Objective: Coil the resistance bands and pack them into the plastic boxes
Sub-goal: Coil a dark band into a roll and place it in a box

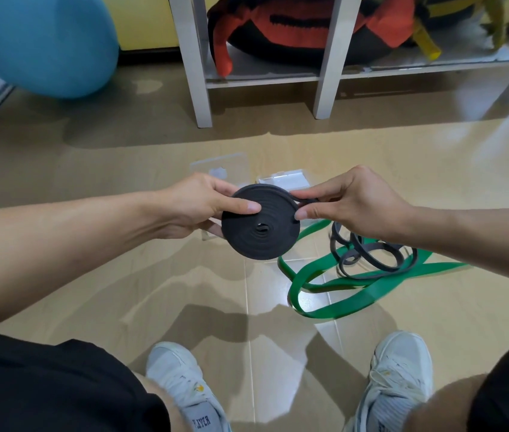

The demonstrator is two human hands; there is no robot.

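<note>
A: From the head view, where is the black band [261, 222]?

B: Coiled into a flat disc, held up above the floor [184, 291]. The left hand [203, 202] grips its left edge, thumb pressed on the face. The right hand [353, 201] pinches the loose end at the coil's right rim.

A: And the others?

B: Right of the coil and below it, a grey band [371, 254] lies looped over a green band [340, 294]. Just beyond the coil sit two clear plastic boxes [287, 179].
</note>
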